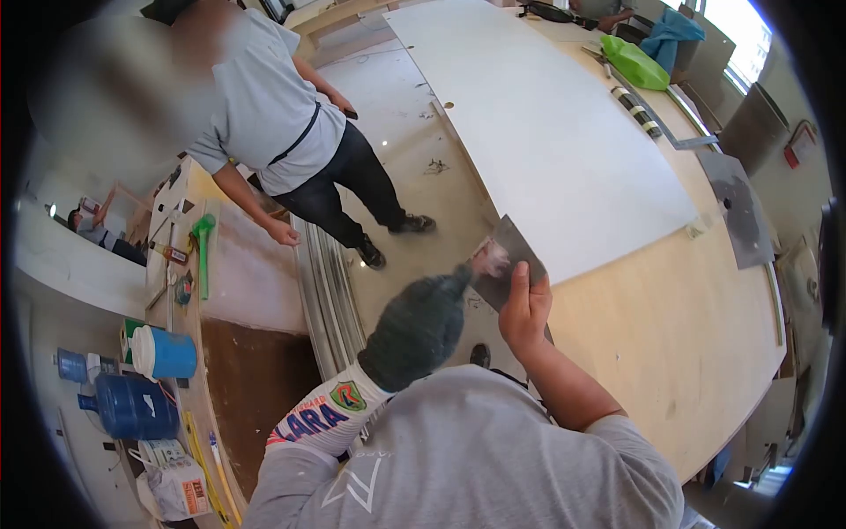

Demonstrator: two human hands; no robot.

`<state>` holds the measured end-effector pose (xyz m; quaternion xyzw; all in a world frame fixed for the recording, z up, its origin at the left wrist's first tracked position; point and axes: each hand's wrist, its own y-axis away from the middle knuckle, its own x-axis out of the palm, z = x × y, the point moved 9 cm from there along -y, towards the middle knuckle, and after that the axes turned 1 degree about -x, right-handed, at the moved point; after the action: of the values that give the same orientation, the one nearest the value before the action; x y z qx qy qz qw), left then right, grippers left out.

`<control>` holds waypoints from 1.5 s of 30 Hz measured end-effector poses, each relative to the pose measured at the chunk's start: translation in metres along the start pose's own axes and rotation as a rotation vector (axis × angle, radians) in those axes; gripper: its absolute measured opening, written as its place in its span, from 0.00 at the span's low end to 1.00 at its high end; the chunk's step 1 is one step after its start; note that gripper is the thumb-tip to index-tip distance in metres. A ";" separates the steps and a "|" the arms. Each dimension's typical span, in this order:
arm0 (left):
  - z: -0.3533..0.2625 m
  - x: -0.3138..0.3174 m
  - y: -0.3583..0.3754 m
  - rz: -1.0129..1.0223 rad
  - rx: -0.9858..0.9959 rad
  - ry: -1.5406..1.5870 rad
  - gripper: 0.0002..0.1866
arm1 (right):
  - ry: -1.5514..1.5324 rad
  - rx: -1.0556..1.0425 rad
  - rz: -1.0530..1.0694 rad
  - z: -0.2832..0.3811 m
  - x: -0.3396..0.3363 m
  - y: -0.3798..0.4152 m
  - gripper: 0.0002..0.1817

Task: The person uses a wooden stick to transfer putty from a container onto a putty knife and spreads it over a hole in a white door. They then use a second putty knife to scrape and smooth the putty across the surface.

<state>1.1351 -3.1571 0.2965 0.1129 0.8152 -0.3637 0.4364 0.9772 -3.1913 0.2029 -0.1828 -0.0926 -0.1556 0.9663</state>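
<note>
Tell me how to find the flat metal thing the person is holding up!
Start at the big white board lying on the long wooden table. Just below its near corner, the right hand grips a metal blade, with the gloved left hand touching its edge. It is the only flat grey sheet raised off the table.

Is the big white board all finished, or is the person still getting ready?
Looks like still getting ready. The white board lies flat on the wooden table, so that part seems done. In hand: the right hand holds a flat metal blade while the gloved left hand touches its edge, perhaps wiping it. No fresh marks show on the board, so work there seems left.
</note>
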 end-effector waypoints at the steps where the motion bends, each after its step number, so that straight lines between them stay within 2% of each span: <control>1: 0.014 -0.006 -0.009 -0.053 -0.007 -0.015 0.25 | -0.002 0.013 0.014 -0.004 0.008 -0.011 0.15; 4: 0.043 0.005 -0.031 0.038 -0.013 0.034 0.24 | -0.048 0.009 -0.015 -0.017 0.033 -0.048 0.14; 7: 0.095 -0.007 -0.061 -0.045 -0.042 0.060 0.24 | -0.034 -0.004 -0.038 -0.025 0.061 -0.080 0.14; 10: 0.133 0.002 -0.080 0.045 0.025 0.084 0.23 | -0.112 0.068 -0.043 -0.064 0.083 -0.112 0.16; 13: 0.192 -0.039 -0.109 -0.130 0.138 0.007 0.23 | 0.059 0.267 0.036 -0.104 0.101 -0.148 0.17; 16: 0.255 -0.037 -0.136 0.025 0.215 0.124 0.24 | -0.602 0.687 -0.104 -0.135 0.156 -0.174 0.19; 17: 0.268 -0.036 -0.142 0.036 0.244 0.120 0.26 | -0.657 0.703 -0.117 -0.152 0.165 -0.184 0.19; 20: 0.306 -0.036 -0.164 0.116 0.220 0.109 0.29 | -0.665 0.660 -0.097 -0.166 0.200 -0.217 0.23; 26: 0.390 -0.032 -0.206 0.089 0.269 0.090 0.31 | -0.661 0.609 -0.204 -0.178 0.228 -0.273 0.22; 30: 0.445 -0.028 -0.242 0.056 0.243 -0.017 0.30 | -0.609 0.393 -0.311 -0.168 0.229 -0.330 0.19; 31: 0.446 -0.033 -0.254 0.014 0.264 -0.026 0.29 | -0.571 0.341 -0.346 -0.170 0.226 -0.344 0.18; 34: 0.433 -0.028 -0.290 0.084 0.362 -0.087 0.28 | -0.385 0.170 -0.400 -0.183 0.219 -0.382 0.15; 35: 0.428 -0.029 -0.299 -0.008 0.399 -0.156 0.29 | -0.342 0.107 -0.406 -0.182 0.226 -0.396 0.15; 36: 0.431 -0.019 -0.310 -0.007 0.411 -0.159 0.29 | -0.301 0.045 -0.416 -0.182 0.231 -0.411 0.15; 39: 0.450 0.009 -0.333 -0.006 0.432 -0.160 0.30 | -0.018 -0.069 -0.304 -0.161 0.245 -0.443 0.15; 42: 0.465 0.013 -0.365 -0.060 0.420 -0.155 0.30 | 0.137 -0.093 -0.276 -0.172 0.251 -0.471 0.16; 45: 0.485 0.016 -0.397 -0.106 0.399 -0.117 0.27 | 0.066 0.015 -0.184 -0.197 0.259 -0.490 0.16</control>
<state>1.2319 -3.7769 0.3081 0.1330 0.7050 -0.5463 0.4322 1.0790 -3.7694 0.2423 -0.1610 -0.0784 -0.2488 0.9519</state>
